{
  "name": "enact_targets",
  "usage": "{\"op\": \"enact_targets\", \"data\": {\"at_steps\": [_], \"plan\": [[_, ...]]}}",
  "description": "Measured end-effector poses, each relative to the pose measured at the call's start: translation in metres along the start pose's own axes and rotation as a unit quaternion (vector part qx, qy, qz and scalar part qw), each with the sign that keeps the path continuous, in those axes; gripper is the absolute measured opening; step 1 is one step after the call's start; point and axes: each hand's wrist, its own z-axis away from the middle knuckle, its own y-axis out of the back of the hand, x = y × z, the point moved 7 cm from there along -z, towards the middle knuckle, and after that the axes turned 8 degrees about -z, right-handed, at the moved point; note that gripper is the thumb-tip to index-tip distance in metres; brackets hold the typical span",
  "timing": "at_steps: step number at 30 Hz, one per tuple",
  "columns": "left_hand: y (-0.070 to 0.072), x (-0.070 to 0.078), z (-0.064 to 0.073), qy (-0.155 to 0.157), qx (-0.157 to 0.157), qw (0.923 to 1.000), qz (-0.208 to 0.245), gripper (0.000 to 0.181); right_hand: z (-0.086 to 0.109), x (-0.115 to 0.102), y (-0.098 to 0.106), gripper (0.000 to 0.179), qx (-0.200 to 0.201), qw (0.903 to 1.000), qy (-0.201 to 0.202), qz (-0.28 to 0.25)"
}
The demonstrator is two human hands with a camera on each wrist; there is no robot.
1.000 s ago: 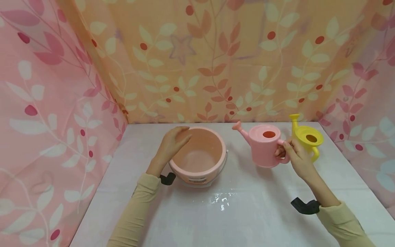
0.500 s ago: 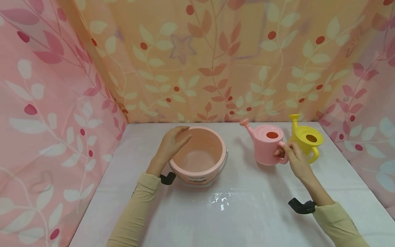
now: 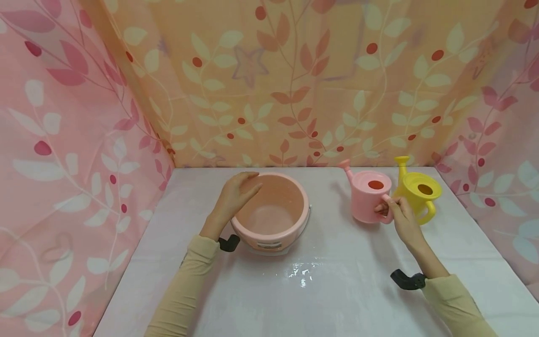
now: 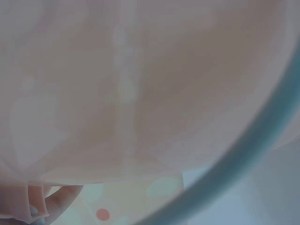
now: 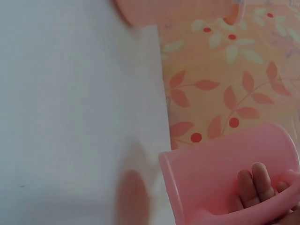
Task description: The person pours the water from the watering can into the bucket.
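The pink watering can [image 3: 365, 202] is upright at the right of the table, its spout pointing up and left. My right hand [image 3: 403, 219] grips its handle, with fingertips [image 5: 260, 177] curled through the loop in the right wrist view. Whether the can's base touches the table, I cannot tell. Left of it stands a pale pink bucket [image 3: 286, 233], with its inside bare. My left hand [image 3: 234, 196] holds the bucket's left rim, the thumb over the inside. The left wrist view shows the bucket's wall [image 4: 140, 93] close up, with part of the fingers [image 4: 61, 202] at the lower left.
A yellow watering can [image 3: 427, 180] stands just right of the pink one, partly behind my right hand. Wet drops [image 3: 302, 275] shine on the white table [image 3: 261, 304] before the bucket. Patterned curtains [image 3: 290, 93] hang behind and at both sides.
My right hand has moved the pink watering can right and slightly back, closer to the yellow one, and its spout has turned more upward in view. My left hand and the bucket have stayed put.
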Motion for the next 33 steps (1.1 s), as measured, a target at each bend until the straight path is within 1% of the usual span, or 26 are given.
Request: {"op": "enact_targets", "data": {"at_steps": [2,6,8,9,11,13,15,16,18,19,23,24,25,26,29,30,31,32,33], "plan": [[0.000,0.000,0.000,0.001,0.000,1.0000,0.001,0.042,-0.005,0.020,0.003,0.035,0.004,1.0000,0.007,-0.003],[-0.001,-0.001,-0.001,0.003,-0.001,1.0000,-0.001,0.042,-0.022,0.083,0.014,0.032,0.027,0.9994,0.019,-0.009],[-0.001,-0.001,-0.001,0.004,-0.001,1.0000,-0.001,0.041,-0.028,0.110,0.020,0.030,0.045,0.9986,0.022,-0.018],[0.000,0.000,-0.001,0.004,-0.001,1.0000,-0.001,0.041,-0.028,0.110,0.020,0.030,0.034,0.9982,0.025,-0.043],[-0.001,0.000,-0.001,0.005,-0.003,1.0000,0.002,0.042,-0.029,0.119,0.022,0.030,0.044,0.9973,0.025,-0.054],[0.000,0.000,0.000,0.007,-0.004,1.0000,0.003,0.042,-0.028,0.121,0.023,0.031,0.053,0.9962,0.028,-0.063],[0.000,0.000,0.000,0.007,-0.005,1.0000,0.004,0.042,-0.027,0.121,0.024,0.032,0.060,0.9961,0.027,-0.059],[0.000,0.000,0.000,0.008,-0.005,1.0000,0.003,0.042,-0.029,0.129,0.025,0.032,0.077,0.9960,0.022,-0.038],[0.000,0.000,0.000,0.007,-0.004,1.0000,0.001,0.042,-0.028,0.127,0.025,0.032,0.078,0.9960,0.021,-0.040],[0.000,0.000,0.000,0.008,-0.004,1.0000,0.000,0.042,-0.027,0.119,0.023,0.032,0.062,0.9956,0.025,-0.066],[0.001,0.000,0.000,0.010,-0.005,0.9999,0.004,0.041,-0.025,0.116,0.021,0.033,0.063,0.9947,0.019,-0.079],[0.001,0.000,0.000,0.010,-0.005,0.9999,0.005,0.041,-0.024,0.110,0.020,0.035,0.055,0.9950,0.017,-0.082],[0.000,0.000,0.000,0.011,-0.004,0.9999,0.005,0.041,-0.023,0.109,0.019,0.035,0.055,0.9947,0.018,-0.084],[0.001,0.000,0.000,0.011,-0.003,0.9999,0.005,0.041,-0.021,0.102,0.017,0.038,0.066,0.9960,0.010,-0.060],[0.001,0.000,0.000,0.010,-0.001,0.9999,0.005,0.041,-0.011,0.066,0.009,0.042,0.046,0.9970,0.002,-0.061],[0.001,0.000,0.000,0.009,-0.001,0.9999,0.005,0.041,-0.010,0.061,0.007,0.038,0.034,0.9954,0.012,-0.089],[0.001,0.000,0.000,0.008,-0.001,1.0000,0.004,0.041,-0.008,0.056,0.006,0.038,0.034,0.9954,0.014,-0.088],[0.000,0.000,0.000,0.008,-0.001,1.0000,0.004,0.042,-0.005,0.046,0.003,0.039,0.028,0.9952,0.009,-0.094],[0.000,0.000,0.000,0.007,-0.002,1.0000,0.004,0.042,-0.007,0.054,0.004,0.033,0.022,0.9921,0.018,-0.123]]}}
